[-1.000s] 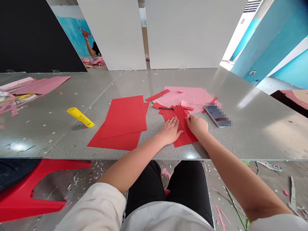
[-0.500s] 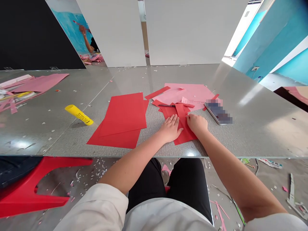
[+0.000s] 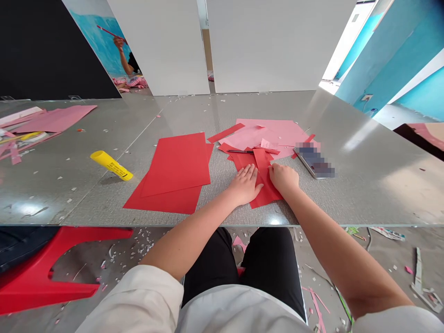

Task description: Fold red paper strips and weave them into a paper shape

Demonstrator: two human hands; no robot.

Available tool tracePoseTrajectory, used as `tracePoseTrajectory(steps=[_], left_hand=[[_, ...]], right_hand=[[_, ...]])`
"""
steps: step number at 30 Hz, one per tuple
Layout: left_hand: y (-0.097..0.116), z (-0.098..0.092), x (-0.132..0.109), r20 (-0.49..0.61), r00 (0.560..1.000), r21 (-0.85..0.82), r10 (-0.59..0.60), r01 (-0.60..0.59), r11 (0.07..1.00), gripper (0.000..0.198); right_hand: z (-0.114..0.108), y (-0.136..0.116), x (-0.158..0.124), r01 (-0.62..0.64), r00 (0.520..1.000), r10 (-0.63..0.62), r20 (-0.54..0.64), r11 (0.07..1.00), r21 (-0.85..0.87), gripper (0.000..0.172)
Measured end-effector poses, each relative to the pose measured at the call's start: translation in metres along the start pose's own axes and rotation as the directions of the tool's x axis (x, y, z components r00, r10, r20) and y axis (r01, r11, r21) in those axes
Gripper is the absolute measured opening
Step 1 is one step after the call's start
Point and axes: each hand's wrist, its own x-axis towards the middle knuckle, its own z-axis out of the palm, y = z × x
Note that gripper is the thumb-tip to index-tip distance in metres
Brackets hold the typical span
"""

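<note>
A folded piece of red paper (image 3: 261,197) lies on the grey table in front of me. My left hand (image 3: 245,184) rests flat on its left part, fingers stretched out. My right hand (image 3: 284,179) is closed in a fist and presses on the paper's right edge; whether the fingers pinch the paper is hidden. Just beyond the hands, a dark pen (image 3: 240,151) lies across the paper's far end. Left of my left hand are two overlapping red sheets (image 3: 180,162). Pink paper (image 3: 274,130) and red strips (image 3: 226,133) lie behind.
A yellow tube (image 3: 111,165) lies to the left, and a phone (image 3: 315,162) to the right. Pink sheets (image 3: 58,119) are piled at the far left. White panels (image 3: 280,46) stand along the table's back. Another person's hand (image 3: 120,44) holds a thin stick beyond them.
My hands and the folded paper stay almost in the same place. The view has shifted very slightly. Behind the panels, the other person's stick shows at more length.
</note>
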Motion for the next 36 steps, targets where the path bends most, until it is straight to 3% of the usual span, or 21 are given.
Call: tracePoseTrajectory(steps=[7,10,18,36], left_hand=[[-0.001,-0.002,-0.001,0.004,1.000,-0.011,0.000,0.000,1.000,0.072],[-0.001,-0.002,-0.001,0.010,1.000,-0.016,-0.006,0.006,1.000,0.074],[0.000,-0.002,0.000,0.029,1.000,-0.013,0.004,-0.004,1.000,0.079],[0.001,-0.003,0.000,0.041,0.999,-0.003,-0.001,0.002,1.000,0.077]], right_hand=[[-0.010,0.007,-0.005,-0.031,0.997,0.025,0.078,0.996,0.082,0.052],[-0.013,0.012,-0.012,-0.041,0.992,0.029,0.119,0.994,0.098,0.048],[-0.004,0.009,-0.020,-0.022,0.999,0.021,0.037,1.000,0.019,0.042],[-0.001,0.008,-0.024,0.003,1.000,-0.004,-0.019,1.000,-0.021,0.040]])
